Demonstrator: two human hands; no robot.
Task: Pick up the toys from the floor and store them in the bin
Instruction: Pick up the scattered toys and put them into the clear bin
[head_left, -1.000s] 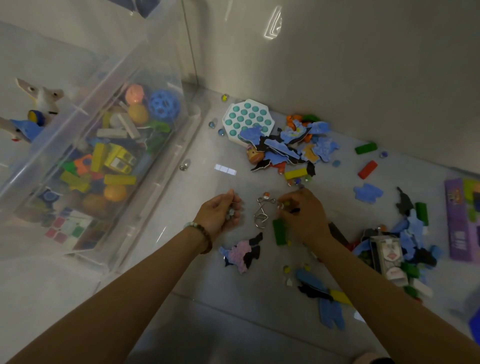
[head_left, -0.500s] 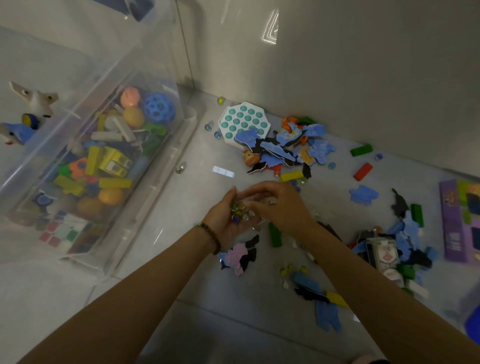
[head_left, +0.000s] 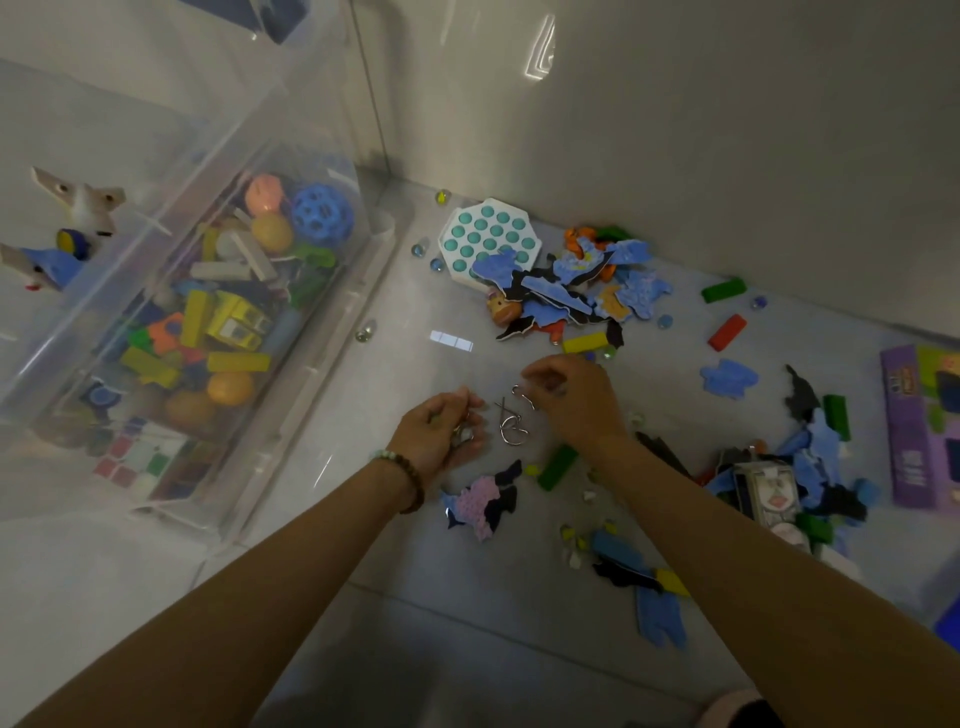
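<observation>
On the pale tiled floor (head_left: 415, 649), nearest, lie blue and black foam puzzle pieces (head_left: 657, 608) and a pink and black foam piece (head_left: 483, 501). They are flat and thin, so probably awkward to peel off smooth tiles. A green wooden block (head_left: 558, 467) lies just beside the right wrist.

Beyond it the left hand (head_left: 441, 431) is cupped, its grip curled round what look like a few small glass marbles (head_left: 462, 434). If those fingers loosen on the way to the bin, the marbles could spill and roll far.

The right hand (head_left: 571, 400) hovers with curled fingers at the top of a silver wire puzzle (head_left: 511, 423) lying between the hands. I cannot tell whether its grip is clamped on the wire. The linked wires may snag or separate when lifted.

The clear plastic storage bin (head_left: 332, 364) stands to the left, part full of toys, with a stray marble (head_left: 365, 332) near its wall.

The purple cardboard box (head_left: 909, 441) at the right carries print too blurred to read.
</observation>
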